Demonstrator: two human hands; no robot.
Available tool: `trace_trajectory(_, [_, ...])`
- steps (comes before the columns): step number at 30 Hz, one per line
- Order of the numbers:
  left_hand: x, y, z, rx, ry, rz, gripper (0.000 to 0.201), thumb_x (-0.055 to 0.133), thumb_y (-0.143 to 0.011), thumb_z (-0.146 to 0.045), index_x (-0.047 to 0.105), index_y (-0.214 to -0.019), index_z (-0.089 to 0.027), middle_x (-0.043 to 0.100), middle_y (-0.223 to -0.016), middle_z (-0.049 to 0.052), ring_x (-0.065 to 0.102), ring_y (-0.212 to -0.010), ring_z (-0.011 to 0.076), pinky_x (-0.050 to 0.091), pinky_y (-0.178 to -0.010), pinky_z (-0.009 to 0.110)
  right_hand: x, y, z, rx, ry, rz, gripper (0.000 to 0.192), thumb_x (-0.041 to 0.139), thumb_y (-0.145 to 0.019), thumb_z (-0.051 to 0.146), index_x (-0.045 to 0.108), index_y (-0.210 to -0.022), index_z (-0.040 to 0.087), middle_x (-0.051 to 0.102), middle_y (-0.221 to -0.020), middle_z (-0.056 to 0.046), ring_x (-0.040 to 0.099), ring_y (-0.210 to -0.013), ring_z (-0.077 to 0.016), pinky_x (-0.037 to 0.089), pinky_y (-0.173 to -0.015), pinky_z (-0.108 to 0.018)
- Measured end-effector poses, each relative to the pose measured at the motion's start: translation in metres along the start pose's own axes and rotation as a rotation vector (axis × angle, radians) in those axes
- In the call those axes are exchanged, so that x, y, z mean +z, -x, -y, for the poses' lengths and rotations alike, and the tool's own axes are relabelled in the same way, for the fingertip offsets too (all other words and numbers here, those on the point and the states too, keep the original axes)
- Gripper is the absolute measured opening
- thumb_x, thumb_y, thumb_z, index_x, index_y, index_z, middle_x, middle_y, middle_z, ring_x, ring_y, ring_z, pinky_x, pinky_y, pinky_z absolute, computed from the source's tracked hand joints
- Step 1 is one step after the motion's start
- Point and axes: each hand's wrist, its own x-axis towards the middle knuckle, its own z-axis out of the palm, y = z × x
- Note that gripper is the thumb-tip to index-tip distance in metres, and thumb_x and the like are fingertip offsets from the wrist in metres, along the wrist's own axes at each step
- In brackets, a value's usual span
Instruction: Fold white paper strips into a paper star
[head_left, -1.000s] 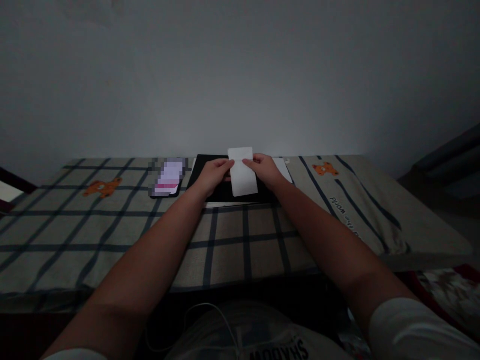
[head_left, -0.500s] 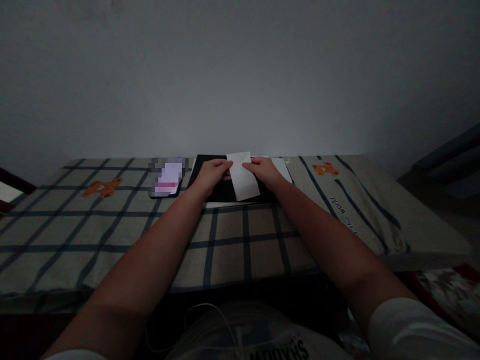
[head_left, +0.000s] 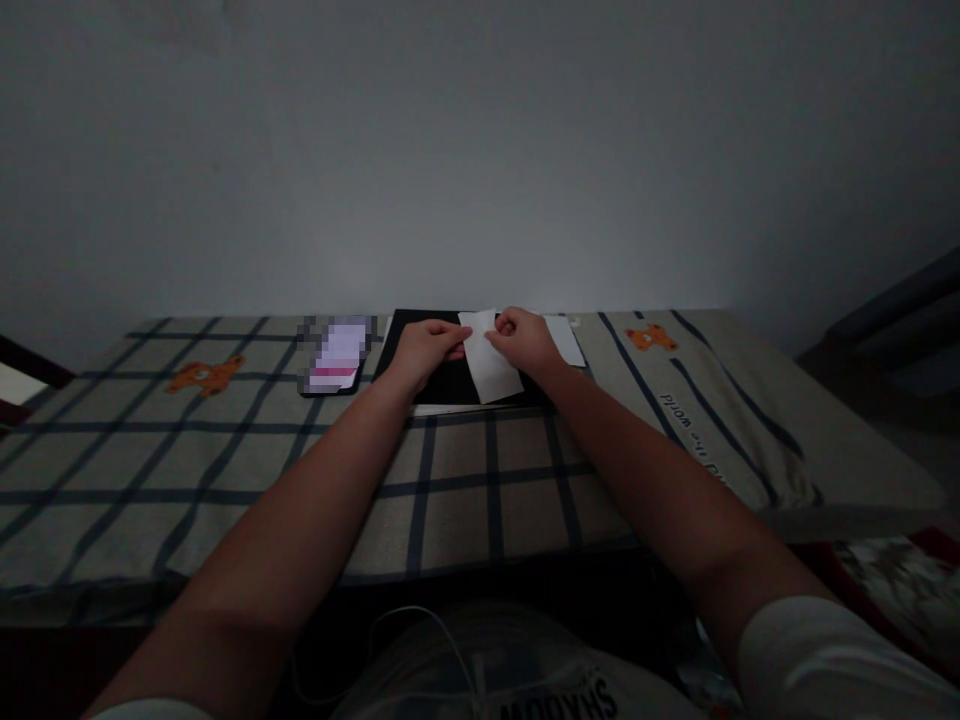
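Note:
A narrow sheet of white paper (head_left: 493, 375) is held up slightly tilted between my two hands. My left hand (head_left: 429, 347) pinches its left edge between thumb and fingers. On the other side, my right hand (head_left: 525, 338) is closed with its fingers curled, thumb and forefinger pinching the paper near its upper right part. Beneath lies a flat black board or folder (head_left: 442, 388), partly covered by my hands and the paper. White paper (head_left: 564, 340) sticks out at its right side, and a pale edge shows along its front.
A phone (head_left: 337, 355) with a lit, blurred screen lies left of the black board. The table wears a checked cloth (head_left: 457, 500) with bear prints. A wall (head_left: 480, 160) rises right behind. A white cable (head_left: 409, 608) hangs by my lap.
My right hand's fingers have curled in, and the hand has turned slightly upward at the paper. The paper has shifted a little right and its top edge has bent. My left hand barely moved.

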Motion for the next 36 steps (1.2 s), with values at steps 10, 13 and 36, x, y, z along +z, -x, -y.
trace_trajectory(10, [0.000, 0.001, 0.003, 0.054, -0.056, 0.023, 0.021, 0.079, -0.061, -0.028, 0.070, -0.072, -0.013, 0.067, -0.068, 0.003, 0.059, -0.060, 0.0100, 0.053, -0.064, 0.025, 0.001, 0.005, 0.011, -0.073, 0.004, 0.076, 0.016, 0.062, -0.072, 0.030, 0.062, -0.077, 0.015, 0.054, -0.063, 0.001, 0.046, -0.058, -0.0111, 0.034, -0.057, -0.025])
trace_trajectory(13, [0.001, 0.003, 0.000, 0.030, -0.035, 0.042, 0.018, 0.078, -0.063, -0.026, 0.070, -0.072, -0.013, 0.067, -0.068, 0.004, 0.060, -0.061, 0.0101, 0.053, -0.066, 0.025, 0.002, 0.006, 0.013, -0.057, -0.025, 0.079, 0.017, 0.062, -0.072, 0.032, 0.062, -0.074, 0.015, 0.055, -0.063, 0.000, 0.047, -0.058, -0.0111, 0.034, -0.057, -0.025])
trace_trajectory(36, [0.001, 0.002, -0.003, 0.047, -0.019, 0.017, 0.011, 0.068, -0.071, -0.024, 0.069, -0.074, -0.013, 0.066, -0.071, 0.004, 0.059, -0.063, 0.0101, 0.052, -0.064, 0.023, 0.006, 0.000, 0.009, 0.272, -0.539, 0.133, 0.021, 0.062, -0.078, 0.030, 0.058, -0.094, 0.018, 0.058, -0.067, 0.001, 0.052, -0.055, -0.0095, 0.040, -0.047, -0.021])
